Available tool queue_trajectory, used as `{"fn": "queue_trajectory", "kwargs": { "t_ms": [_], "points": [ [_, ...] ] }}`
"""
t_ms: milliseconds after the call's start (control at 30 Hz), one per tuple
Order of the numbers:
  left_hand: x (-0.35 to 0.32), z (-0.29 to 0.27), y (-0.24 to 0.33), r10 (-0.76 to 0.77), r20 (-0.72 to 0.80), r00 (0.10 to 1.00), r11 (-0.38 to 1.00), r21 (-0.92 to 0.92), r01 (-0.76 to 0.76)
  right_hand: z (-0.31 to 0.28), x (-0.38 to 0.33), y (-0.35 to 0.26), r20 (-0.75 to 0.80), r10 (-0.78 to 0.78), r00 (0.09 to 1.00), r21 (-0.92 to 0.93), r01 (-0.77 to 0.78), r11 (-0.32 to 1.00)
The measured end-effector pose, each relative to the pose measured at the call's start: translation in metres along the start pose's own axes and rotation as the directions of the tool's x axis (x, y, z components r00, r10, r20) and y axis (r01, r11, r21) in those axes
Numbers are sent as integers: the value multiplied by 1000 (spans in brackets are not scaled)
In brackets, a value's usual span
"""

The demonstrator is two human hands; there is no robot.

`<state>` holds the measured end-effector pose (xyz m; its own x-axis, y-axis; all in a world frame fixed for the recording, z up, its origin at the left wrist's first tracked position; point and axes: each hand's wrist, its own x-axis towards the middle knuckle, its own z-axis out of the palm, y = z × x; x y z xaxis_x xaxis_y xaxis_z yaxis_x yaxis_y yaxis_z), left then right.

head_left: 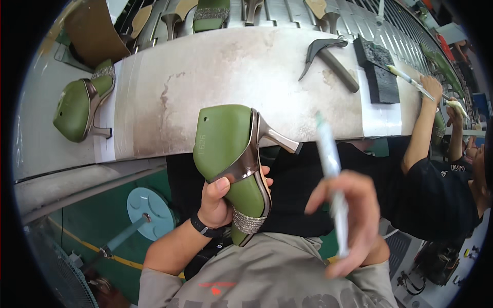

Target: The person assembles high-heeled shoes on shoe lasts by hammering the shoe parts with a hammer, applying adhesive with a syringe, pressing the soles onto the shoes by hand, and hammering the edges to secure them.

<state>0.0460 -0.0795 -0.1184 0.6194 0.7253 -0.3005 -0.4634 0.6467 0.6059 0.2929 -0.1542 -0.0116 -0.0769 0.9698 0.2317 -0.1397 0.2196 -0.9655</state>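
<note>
My left hand [215,201] is closed round a high-heeled shoe on a green last [225,134], held above my lap at the table's front edge. A bronze back strap and a slim heel [279,137] show on it, and a sparkly band [249,223] crosses the toe end, which points down toward me. To the right, my right hand [357,205] grips a slim, whitish pen-like tool [329,151] with a greenish tip pointing away from me. Motion blurs both hand and tool; its exact kind is unclear. The tool stands apart from the shoe.
A similar shoe on its last [77,110] lies at the table's left. Farther right are a hammer [336,64] and a black block [380,77]. More shoes line the conveyor [287,13] behind the table. At right, a co-worker's hand [431,88] holds a white tool.
</note>
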Motion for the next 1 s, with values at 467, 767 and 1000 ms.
{"fn": "queue_trajectory", "kwargs": {
  "t_ms": [467,767,1000],
  "points": [
    [0,-1,-7,59,-47,997,998,25,-57,36,-24,15,179,34,983,-37,-28,999],
    [-1,-11,-17,74,-104,992,997,11,-73,37,-20,18,167,54,984,-87,-40,995],
    [2,-3,-9,79,-76,994,997,29,-77,32,-23,17,143,65,988,16,-68,998]
  ]
}}
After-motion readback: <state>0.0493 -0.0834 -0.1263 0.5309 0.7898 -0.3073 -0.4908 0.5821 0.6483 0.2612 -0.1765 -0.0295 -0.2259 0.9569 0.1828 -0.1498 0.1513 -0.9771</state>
